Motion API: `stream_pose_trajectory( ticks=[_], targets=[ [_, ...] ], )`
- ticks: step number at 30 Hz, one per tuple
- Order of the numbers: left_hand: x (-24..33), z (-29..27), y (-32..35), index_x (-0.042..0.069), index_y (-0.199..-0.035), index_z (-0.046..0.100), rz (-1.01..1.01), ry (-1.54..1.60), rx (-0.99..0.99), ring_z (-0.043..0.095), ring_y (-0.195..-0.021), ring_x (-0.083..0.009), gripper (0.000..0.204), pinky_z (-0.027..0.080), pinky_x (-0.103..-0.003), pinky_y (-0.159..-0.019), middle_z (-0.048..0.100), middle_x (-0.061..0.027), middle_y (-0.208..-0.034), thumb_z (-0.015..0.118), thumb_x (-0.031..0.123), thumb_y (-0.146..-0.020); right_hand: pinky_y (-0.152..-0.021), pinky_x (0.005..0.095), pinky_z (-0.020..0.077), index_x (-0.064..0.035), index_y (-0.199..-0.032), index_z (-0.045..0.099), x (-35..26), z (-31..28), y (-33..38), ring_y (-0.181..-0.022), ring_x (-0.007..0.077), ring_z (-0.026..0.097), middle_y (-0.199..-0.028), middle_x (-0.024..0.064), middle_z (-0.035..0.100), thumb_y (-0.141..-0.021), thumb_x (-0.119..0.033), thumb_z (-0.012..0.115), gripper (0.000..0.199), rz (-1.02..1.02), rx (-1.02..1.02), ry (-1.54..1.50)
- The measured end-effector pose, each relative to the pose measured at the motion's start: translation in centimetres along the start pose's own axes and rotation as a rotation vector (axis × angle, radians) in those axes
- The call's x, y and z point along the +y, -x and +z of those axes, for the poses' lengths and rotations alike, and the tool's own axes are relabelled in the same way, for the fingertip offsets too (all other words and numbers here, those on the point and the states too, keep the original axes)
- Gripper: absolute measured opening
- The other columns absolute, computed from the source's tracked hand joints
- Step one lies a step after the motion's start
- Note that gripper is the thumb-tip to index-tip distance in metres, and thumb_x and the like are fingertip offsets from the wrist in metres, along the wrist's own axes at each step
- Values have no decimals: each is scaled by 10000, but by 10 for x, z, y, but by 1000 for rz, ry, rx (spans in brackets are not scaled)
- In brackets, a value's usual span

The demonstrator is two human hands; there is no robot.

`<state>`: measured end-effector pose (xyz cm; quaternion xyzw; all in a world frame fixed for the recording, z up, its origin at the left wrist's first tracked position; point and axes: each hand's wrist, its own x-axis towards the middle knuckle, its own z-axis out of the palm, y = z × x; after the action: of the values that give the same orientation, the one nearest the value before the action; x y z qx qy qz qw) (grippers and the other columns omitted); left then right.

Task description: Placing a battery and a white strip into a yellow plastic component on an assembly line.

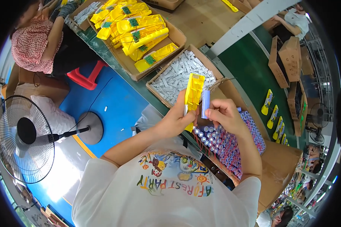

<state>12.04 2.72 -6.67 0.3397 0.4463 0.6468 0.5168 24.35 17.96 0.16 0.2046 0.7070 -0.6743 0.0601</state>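
Observation:
My left hand (175, 120) is closed round a yellow plastic housing (193, 92), held upright with its ribbed inner side showing. Just to the right of it, my right hand (225, 114) pinches a blue cylindrical battery cell (205, 104) between thumb and fingers. The cell stands close beside the housing; whether they touch I cannot tell. Below my right hand lies a box of many blue cells (231, 147) with red wires. Beyond both hands is a cardboard box of small white strips (183, 73).
A carton of yellow housings with green circuit boards (136, 34) sits far left on the bench. More yellow housings (272, 116) line the green conveyor at right. A fan (24, 130) and red stool (88, 77) stand left, near a seated person (36, 49). A pale beam (250, 26) crosses behind.

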Motion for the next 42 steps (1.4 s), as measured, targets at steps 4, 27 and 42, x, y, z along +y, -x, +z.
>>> stream_pose_trajectory(
  ticks=[4,27,42],
  targets=[
    [3,-2,-1,47,-1321,231,-72,35,-18,562,-784,-139,443,503,-299,-713,481,-85,-994,383,-35,-913,-430,205,351,-1,-730,614,-2,-1,-26,-498,42,483,-617,-12,556,-893,-189,657,252,145,6,-33],
    [10,-32,19,126,-1350,232,-145,460,220,591,-767,-197,503,541,-393,-718,525,-95,-990,445,25,-905,-666,276,495,-21,-923,665,30,-26,-110,-814,169,618,-924,62,616,-769,33,701,167,-711,253,690],
    [11,-28,13,137,-1355,249,-248,429,114,613,-783,-219,468,535,-372,-699,543,-112,-1003,418,208,-924,-828,220,438,-45,-1114,503,18,-6,-78,-1010,105,536,-1065,47,554,-892,-3,609,249,-425,291,-65]
  ],
)
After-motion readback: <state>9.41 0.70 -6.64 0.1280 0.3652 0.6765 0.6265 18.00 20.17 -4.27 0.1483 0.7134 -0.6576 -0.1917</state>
